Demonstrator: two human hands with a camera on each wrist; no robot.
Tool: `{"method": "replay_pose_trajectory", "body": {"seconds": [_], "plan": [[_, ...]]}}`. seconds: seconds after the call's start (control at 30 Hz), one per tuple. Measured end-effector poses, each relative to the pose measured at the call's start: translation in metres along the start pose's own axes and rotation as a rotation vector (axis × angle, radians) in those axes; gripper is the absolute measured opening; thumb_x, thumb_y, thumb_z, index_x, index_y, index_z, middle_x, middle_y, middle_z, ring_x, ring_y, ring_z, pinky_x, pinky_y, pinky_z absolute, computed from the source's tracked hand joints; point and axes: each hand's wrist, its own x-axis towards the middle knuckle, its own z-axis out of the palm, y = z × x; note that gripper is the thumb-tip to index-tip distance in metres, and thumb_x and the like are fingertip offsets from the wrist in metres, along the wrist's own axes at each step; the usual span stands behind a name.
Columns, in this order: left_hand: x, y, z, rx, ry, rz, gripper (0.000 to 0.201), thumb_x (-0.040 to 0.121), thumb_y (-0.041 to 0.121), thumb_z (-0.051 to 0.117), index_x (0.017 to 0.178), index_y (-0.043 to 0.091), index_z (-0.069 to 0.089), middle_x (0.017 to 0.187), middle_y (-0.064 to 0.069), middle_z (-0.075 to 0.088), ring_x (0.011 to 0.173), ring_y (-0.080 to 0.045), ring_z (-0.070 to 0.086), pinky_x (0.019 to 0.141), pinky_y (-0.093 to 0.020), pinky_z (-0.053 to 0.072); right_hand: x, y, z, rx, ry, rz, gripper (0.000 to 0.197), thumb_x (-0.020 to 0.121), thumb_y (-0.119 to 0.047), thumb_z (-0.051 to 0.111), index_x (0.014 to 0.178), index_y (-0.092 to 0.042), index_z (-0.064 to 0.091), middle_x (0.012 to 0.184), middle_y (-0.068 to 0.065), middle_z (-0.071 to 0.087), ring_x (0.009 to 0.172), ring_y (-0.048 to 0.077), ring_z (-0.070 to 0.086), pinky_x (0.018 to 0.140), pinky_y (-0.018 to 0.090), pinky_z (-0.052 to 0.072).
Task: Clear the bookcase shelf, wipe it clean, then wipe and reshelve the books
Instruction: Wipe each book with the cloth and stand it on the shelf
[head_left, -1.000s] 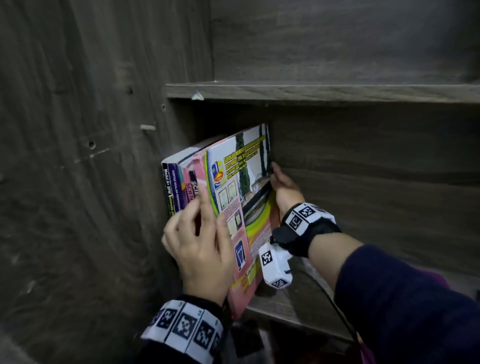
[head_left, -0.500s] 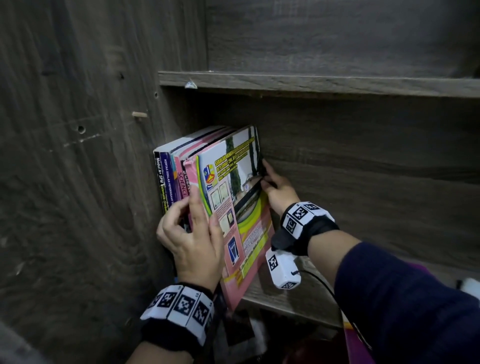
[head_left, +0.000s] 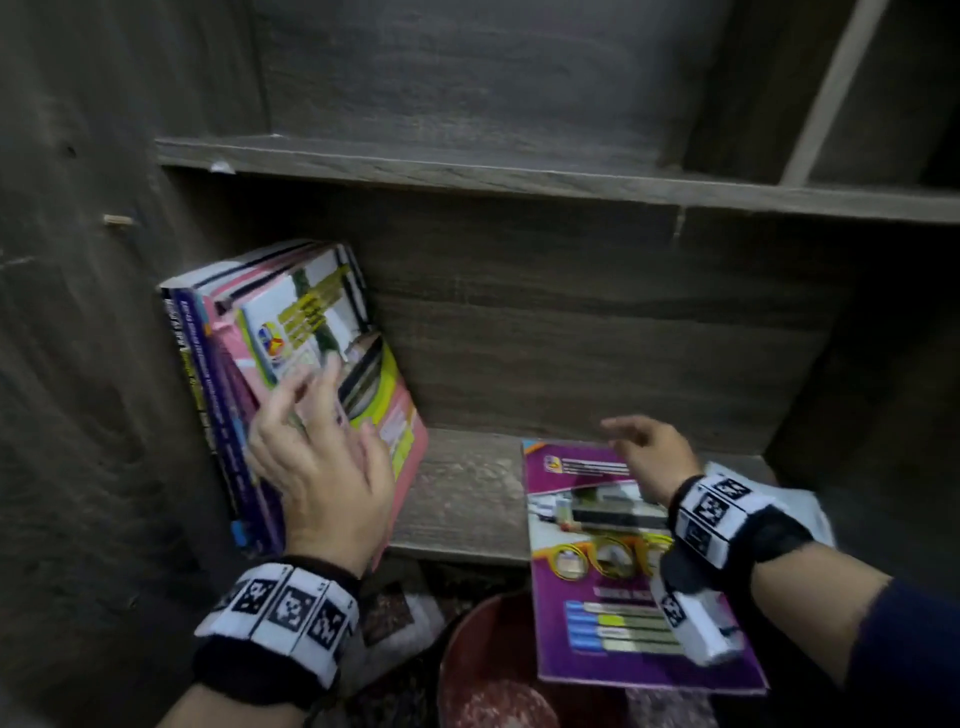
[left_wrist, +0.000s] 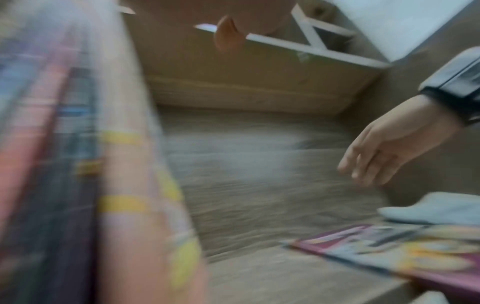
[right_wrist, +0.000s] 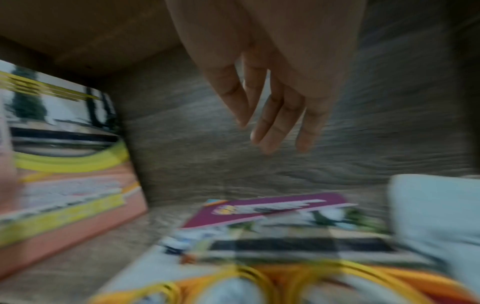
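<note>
Several books (head_left: 270, 364) stand leaning against the bookcase's left wall on the lower shelf (head_left: 467, 499); the outermost has a pink cover (head_left: 395, 415) (right_wrist: 78, 185). My left hand (head_left: 317, 452) lies flat on that cover with straight fingers. A purple book (head_left: 613, 587) (right_wrist: 272, 209) (left_wrist: 389, 255) lies flat at the shelf's right front, overhanging the edge. Above its far end hovers my right hand (head_left: 649, 447) (right_wrist: 272, 123) (left_wrist: 376, 156), fingers relaxed and holding nothing. A white cloth (head_left: 800, 499) (right_wrist: 436, 216) (left_wrist: 436, 207) lies right of the purple book.
An upper shelf board (head_left: 519, 176) runs above. A wooden peg (head_left: 117, 221) sticks out of the left side wall. Below the shelf front sits a reddish round container (head_left: 493, 670). Bare shelf shows between the standing books and the purple book.
My right hand has left the pink book's far edge and swung right over the purple book. My left hand moved from the spines onto the pink cover. The view shifted right.
</note>
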Motion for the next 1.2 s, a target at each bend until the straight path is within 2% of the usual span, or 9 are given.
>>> {"method": "replay_pose_trajectory", "body": {"seconds": [0.1,0.23,0.43,0.6,0.73,0.9,1.03,1.13,1.2], "plan": [[-0.023,0.030,0.015,-0.225,-0.387,0.069,0.040,0.084,0.019,0.044,0.120,0.013,0.059,0.116,-0.008,0.055,0.109,-0.031,0.053,0.097,-0.041,0.035,-0.008,0.053,-0.052,-0.348,0.023,0.135,0.024,0.089,-0.014,0.058,0.109,-0.022,0.070,0.109,0.009,0.070,0.103,0.026,0.064,0.081,0.028,0.045],[-0.081,0.043,0.053,-0.167,-0.905,0.009,0.052,0.087,0.039,0.034,0.128,0.017,0.057,0.127,-0.001,0.056,0.122,-0.023,0.051,0.105,-0.038,0.031,-0.013,0.117,-0.078,-0.700,-0.137,0.191,0.052,0.088,-0.020,0.058,0.139,-0.016,0.047,0.140,0.009,0.050,0.129,0.025,0.047,0.105,0.031,0.038],[-0.113,0.040,0.085,-0.004,-1.342,-0.014,0.055,0.103,0.045,0.025,0.154,0.032,0.011,0.159,0.013,0.020,0.146,-0.009,0.017,0.117,-0.034,0.007,-0.019,0.145,-0.076,-0.873,-0.185,0.152,0.071,0.087,-0.032,0.056,0.150,-0.019,0.024,0.156,0.010,0.024,0.143,0.028,0.023,0.115,0.039,0.025],[-0.124,0.031,0.097,0.050,-1.439,0.096,0.097,0.064,0.079,-0.027,0.151,0.040,-0.012,0.153,0.028,-0.012,0.141,-0.003,-0.021,0.113,-0.047,-0.023,-0.015,0.147,-0.073,-0.947,-0.296,0.150,0.068,0.096,-0.031,0.044,0.153,-0.028,0.006,0.158,0.008,0.015,0.140,0.031,0.023,0.110,0.045,0.031],[-0.127,0.030,0.099,0.042,-1.438,0.082,0.095,0.064,0.078,-0.027,0.150,0.043,-0.012,0.153,0.029,-0.012,0.140,-0.003,-0.024,0.113,-0.048,-0.023,-0.018,0.146,-0.082,-0.900,-0.306,0.155,0.076,0.093,0.000,0.043,0.154,-0.029,0.009,0.158,0.004,0.021,0.141,0.028,0.028,0.111,0.040,0.033],[-0.121,0.031,0.099,0.053,-1.455,0.040,0.079,0.081,0.076,-0.008,0.152,0.042,-0.006,0.157,0.026,-0.002,0.145,-0.002,-0.012,0.116,-0.046,-0.017,-0.025,0.114,-0.096,-0.697,-0.089,0.151,0.060,0.095,-0.009,0.044,0.148,-0.033,0.031,0.132,0.012,0.056,0.116,0.030,0.056,0.088,0.028,0.040],[-0.113,0.032,0.103,0.083,-1.422,-0.005,0.055,0.100,0.057,0.017,0.152,0.044,0.005,0.158,0.027,0.004,0.147,-0.004,0.002,0.117,-0.045,-0.004,-0.041,0.078,-0.091,-0.606,-0.072,-0.105,0.061,0.092,-0.007,0.049,0.143,-0.041,0.039,0.123,0.013,0.063,0.096,0.028,0.068,0.080,0.033,0.054],[-0.114,0.029,0.105,0.076,-1.439,-0.031,0.053,0.100,0.057,0.016,0.151,0.046,0.009,0.157,0.028,0.003,0.147,-0.003,-0.002,0.114,-0.049,-0.008,-0.057,0.069,-0.069,-0.746,-0.467,-0.192,0.062,0.097,-0.019,0.048,0.150,-0.038,0.023,0.157,0.007,0.027,0.143,0.022,0.030,0.115,0.034,0.028],[-0.115,0.029,0.107,0.080,-1.442,-0.037,0.053,0.100,0.057,0.015,0.151,0.046,0.010,0.157,0.027,0.003,0.147,-0.003,-0.003,0.113,-0.052,-0.011,-0.063,0.066,-0.055,-0.801,-0.709,-0.109,0.065,0.099,-0.039,0.044,0.153,-0.037,0.008,0.161,0.004,-0.001,0.149,0.021,-0.001,0.121,0.039,0.007]]}}
